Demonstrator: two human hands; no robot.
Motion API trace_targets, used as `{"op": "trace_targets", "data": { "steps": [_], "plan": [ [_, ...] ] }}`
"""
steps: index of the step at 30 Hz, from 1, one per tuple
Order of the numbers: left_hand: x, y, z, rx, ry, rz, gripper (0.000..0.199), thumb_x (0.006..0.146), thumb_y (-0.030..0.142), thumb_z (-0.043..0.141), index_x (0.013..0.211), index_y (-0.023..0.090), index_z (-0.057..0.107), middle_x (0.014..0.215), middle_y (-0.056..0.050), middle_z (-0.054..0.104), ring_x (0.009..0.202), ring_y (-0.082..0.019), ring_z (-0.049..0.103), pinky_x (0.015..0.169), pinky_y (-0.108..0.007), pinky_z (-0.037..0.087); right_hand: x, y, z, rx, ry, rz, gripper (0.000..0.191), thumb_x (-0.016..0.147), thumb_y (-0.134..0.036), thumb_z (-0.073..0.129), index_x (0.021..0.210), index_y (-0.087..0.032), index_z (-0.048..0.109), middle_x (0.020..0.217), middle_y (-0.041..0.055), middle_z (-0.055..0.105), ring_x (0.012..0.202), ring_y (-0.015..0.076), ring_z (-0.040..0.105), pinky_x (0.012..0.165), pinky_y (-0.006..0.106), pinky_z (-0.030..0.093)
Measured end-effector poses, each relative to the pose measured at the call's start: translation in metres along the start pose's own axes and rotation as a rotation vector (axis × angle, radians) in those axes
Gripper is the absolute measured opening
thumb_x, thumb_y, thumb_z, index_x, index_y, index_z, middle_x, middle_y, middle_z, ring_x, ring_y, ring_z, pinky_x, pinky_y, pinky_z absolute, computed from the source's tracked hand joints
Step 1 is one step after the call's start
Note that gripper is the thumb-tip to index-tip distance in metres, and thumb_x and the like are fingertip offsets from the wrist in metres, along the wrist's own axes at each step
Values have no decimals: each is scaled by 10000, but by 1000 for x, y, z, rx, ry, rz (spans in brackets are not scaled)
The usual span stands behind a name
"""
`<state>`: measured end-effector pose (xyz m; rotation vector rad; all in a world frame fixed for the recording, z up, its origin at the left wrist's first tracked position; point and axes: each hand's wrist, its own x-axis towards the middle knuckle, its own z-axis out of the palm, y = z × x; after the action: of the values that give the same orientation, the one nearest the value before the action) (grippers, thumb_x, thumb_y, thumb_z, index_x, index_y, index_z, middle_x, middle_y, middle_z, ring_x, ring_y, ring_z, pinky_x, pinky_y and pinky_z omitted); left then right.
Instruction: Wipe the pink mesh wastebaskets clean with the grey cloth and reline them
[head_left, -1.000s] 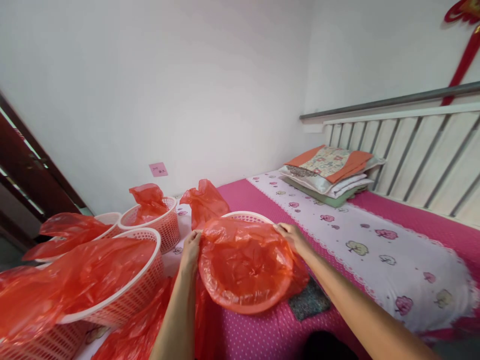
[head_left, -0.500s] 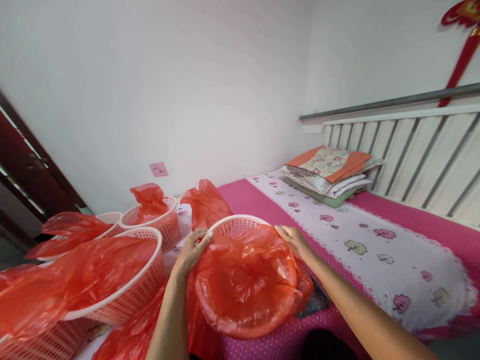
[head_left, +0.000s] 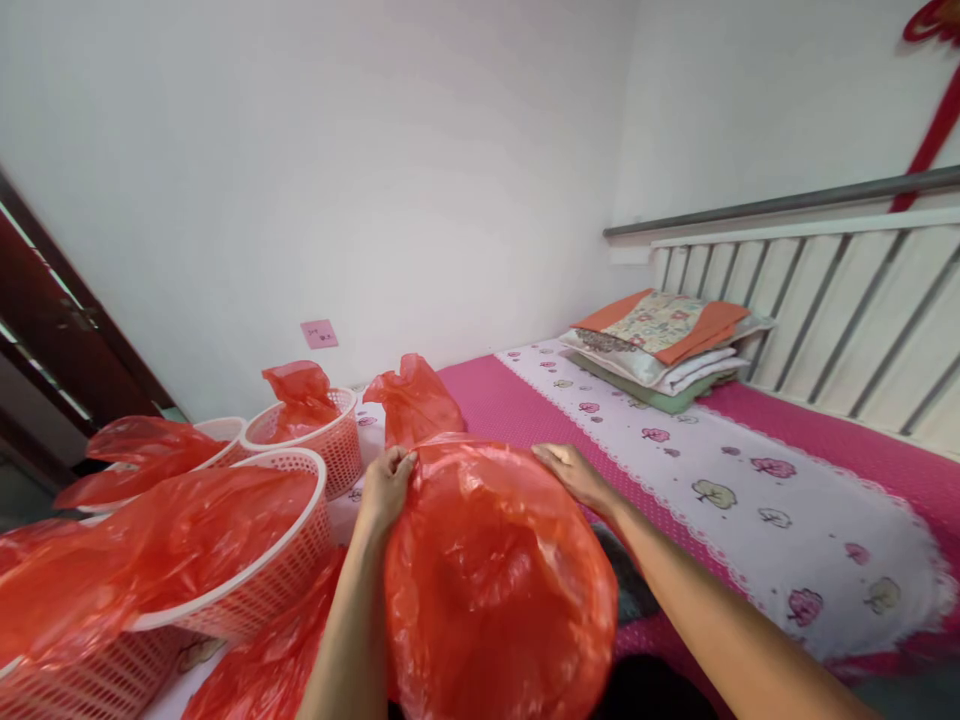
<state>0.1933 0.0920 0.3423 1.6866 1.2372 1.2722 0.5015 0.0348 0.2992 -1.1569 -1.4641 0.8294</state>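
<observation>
A thin red plastic bag (head_left: 495, 560) lines the round basket in front of me, its film spread over the rim all the way round, so the basket itself barely shows. At the rim's far left, my left hand (head_left: 388, 485) is closed on the bag's edge. My right hand (head_left: 576, 476) holds the film at the far right, thumb and fingers pressed together. The basket is tilted, with its mouth facing me.
At left stand several pink-and-white mesh baskets (head_left: 274, 540) with red bags in them. A loose red bag (head_left: 417, 400) lies behind mine. Folded bedding (head_left: 660, 345) rests by the white headboard (head_left: 832, 320). The bed cover (head_left: 675, 450) stretches right.
Both hands have pulled the bag over the far rim, covering the white edge that showed before. The basket's mouth has tipped toward me.
</observation>
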Motion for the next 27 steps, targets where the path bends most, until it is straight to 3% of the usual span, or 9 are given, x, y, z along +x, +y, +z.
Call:
{"op": "trace_targets", "data": {
  "steps": [4, 7, 10, 14, 19, 23, 27],
  "plan": [
    [-3, -5, -4, -2, -199, -126, 450, 666, 648, 667, 632, 233, 495, 552, 73, 435, 528, -113, 366, 554, -265, 275, 9, 0, 8, 95, -163, 33, 708, 785, -914, 536, 654, -218, 541, 597, -43, 460, 582, 130, 374, 588, 288, 332],
    [-3, -7, -6, 91, -178, -139, 443, 636, 639, 665, 599, 230, 500, 553, 58, 456, 553, -122, 395, 572, -272, 287, 3, -10, 10, 120, -198, 29, 690, 881, -865, 464, 744, -205, 612, 674, -25, 513, 635, 141, 423, 622, 285, 362],
    [-2, -7, -7, 135, -198, -155, 412, 648, 610, 653, 594, 232, 499, 550, 51, 468, 555, -126, 404, 573, -276, 288, -9, -24, 8, 90, -248, 4, 589, 875, -774, 607, 742, -200, 596, 712, -31, 516, 677, 138, 435, 645, 274, 352],
    [-2, -7, -8, 105, -280, -190, 437, 648, 626, 679, 604, 244, 473, 549, 61, 453, 541, -120, 389, 548, -270, 270, -19, -41, 7, 178, -162, 77, 518, 760, -670, 796, 734, -190, 603, 698, -46, 527, 666, 124, 451, 649, 265, 355],
    [-4, -5, -8, 41, -350, -212, 489, 653, 638, 735, 618, 238, 456, 550, 78, 431, 536, -105, 364, 536, -251, 253, -16, -54, 16, 144, -189, 81, 482, 770, -645, 785, 774, -185, 642, 717, -32, 580, 665, 125, 480, 640, 265, 362],
    [-9, -2, -9, -49, -427, -255, 494, 669, 621, 768, 612, 220, 486, 562, 68, 469, 544, -100, 378, 530, -242, 263, -5, -46, 22, 76, -18, 70, 470, 786, -640, 745, 721, -205, 578, 648, -59, 512, 618, 115, 432, 608, 263, 329],
    [-12, -4, -12, -106, -483, -308, 466, 639, 584, 815, 626, 193, 562, 577, 43, 551, 531, -100, 436, 532, -240, 318, 0, -24, 24, 93, -61, 202, 467, 760, -636, 748, 726, -210, 559, 635, -56, 534, 602, 124, 452, 590, 266, 331]
  ]
}}
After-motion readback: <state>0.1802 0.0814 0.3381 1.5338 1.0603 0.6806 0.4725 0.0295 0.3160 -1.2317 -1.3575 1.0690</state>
